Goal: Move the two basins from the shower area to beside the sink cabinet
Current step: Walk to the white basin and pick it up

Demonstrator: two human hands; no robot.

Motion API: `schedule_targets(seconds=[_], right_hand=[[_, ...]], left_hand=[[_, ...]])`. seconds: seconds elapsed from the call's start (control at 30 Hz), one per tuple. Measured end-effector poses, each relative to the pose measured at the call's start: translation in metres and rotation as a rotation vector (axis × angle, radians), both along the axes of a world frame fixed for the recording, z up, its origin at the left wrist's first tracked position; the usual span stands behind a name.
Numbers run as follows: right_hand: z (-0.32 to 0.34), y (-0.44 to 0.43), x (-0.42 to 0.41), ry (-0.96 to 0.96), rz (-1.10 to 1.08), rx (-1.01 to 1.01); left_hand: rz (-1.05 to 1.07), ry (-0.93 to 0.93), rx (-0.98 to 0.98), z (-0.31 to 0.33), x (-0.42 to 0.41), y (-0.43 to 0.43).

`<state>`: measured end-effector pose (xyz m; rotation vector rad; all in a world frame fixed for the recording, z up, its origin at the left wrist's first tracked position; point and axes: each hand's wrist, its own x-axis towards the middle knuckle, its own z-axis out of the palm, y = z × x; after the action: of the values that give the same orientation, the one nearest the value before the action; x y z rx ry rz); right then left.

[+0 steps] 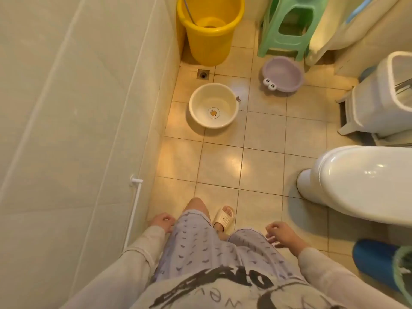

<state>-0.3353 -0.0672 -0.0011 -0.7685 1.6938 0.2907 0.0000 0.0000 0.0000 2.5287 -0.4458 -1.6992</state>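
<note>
Basins point(214, 105) point(282, 74) apart on floor point(220, 161)

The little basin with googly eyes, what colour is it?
Light purple plastic basin with googly eyes, seen best in the head view.

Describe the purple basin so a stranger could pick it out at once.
Start at the green plastic stool against the far wall, right of the tall yellow bucket. On the floor tiles just in front of the stool sits the purple basin. Unlike the plain cream basin to its left, it has two cartoon eyes on its rim.
</note>
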Motion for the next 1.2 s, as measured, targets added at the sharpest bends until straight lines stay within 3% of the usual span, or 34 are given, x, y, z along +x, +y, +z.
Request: schedule_targets(seconds=[0.23,0.37,0.9,1.2], right_hand=[[0.008,-0.079,0.022,-0.09,-0.048,-0.147],[0.008,-0.114,0.038,-0.114,-0.058,-0.152],[-0.005,-0.206,0.074,0.076,-0.332,-0.056],[-0.008,-0.285,0.08,0.077,-0.27,-0.021]], left_hand=[[0.167,-0.036,0.163,-0.013,0.015,0.023],[0.15,-0.044,0.221,-0.019,0.034,0.01],[-0.264,-0.023,-0.044,-0.005,0.113,-0.311],[-0.193,-0.033,0.007,-0.011,0.131,-0.364]])
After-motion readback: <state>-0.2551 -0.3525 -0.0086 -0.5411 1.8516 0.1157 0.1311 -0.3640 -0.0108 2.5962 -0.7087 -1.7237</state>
